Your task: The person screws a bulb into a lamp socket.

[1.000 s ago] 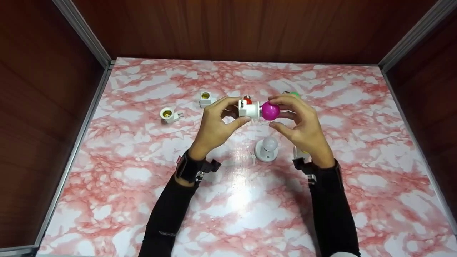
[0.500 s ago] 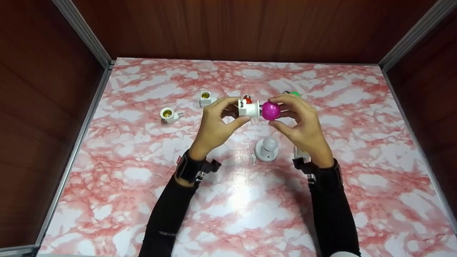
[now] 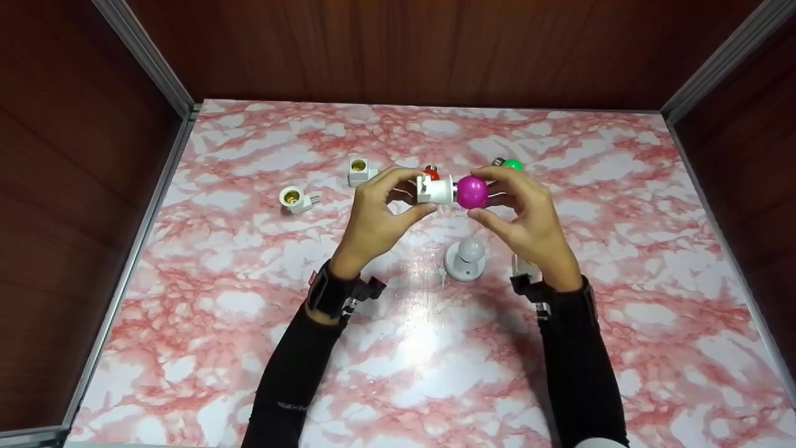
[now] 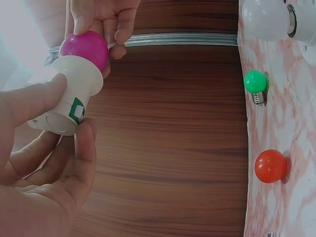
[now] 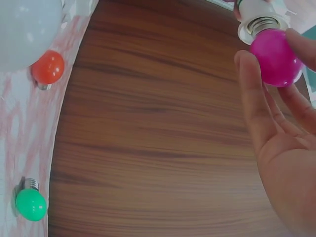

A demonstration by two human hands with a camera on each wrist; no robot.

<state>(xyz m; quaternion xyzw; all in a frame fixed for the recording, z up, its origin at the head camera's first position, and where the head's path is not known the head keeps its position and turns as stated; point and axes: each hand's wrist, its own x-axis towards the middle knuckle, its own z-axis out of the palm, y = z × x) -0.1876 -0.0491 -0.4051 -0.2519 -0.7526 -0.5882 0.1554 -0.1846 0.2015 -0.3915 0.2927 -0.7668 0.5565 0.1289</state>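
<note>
In the head view, my left hand [image 3: 376,221] grips a white plug-in lamp socket [image 3: 438,191] between thumb and fingers, its mouth facing right. My right hand [image 3: 528,218] holds a magenta light bulb [image 3: 472,192] by its round glass, fingers and thumb spread about it. The bulb's metal screw base enters the socket's mouth, and some thread shows at the rim in the right wrist view. Both are held up above the table. A green stripe label [image 4: 76,109] shows on the socket's side in the left wrist view.
Two other sockets [image 3: 291,198] [image 3: 359,172] lie left of the hands. A red bulb [image 3: 431,172] and a green bulb [image 3: 512,165] lie behind. Nearer stands a white bulb [image 3: 471,251] in a round base [image 3: 463,271]; another white fixture [image 3: 522,266] is partly hidden by the right wrist.
The right hand's fingers shift slightly around the magenta bulb, uncovering more of the green bulb behind. The left hand and socket stay nearly still.
</note>
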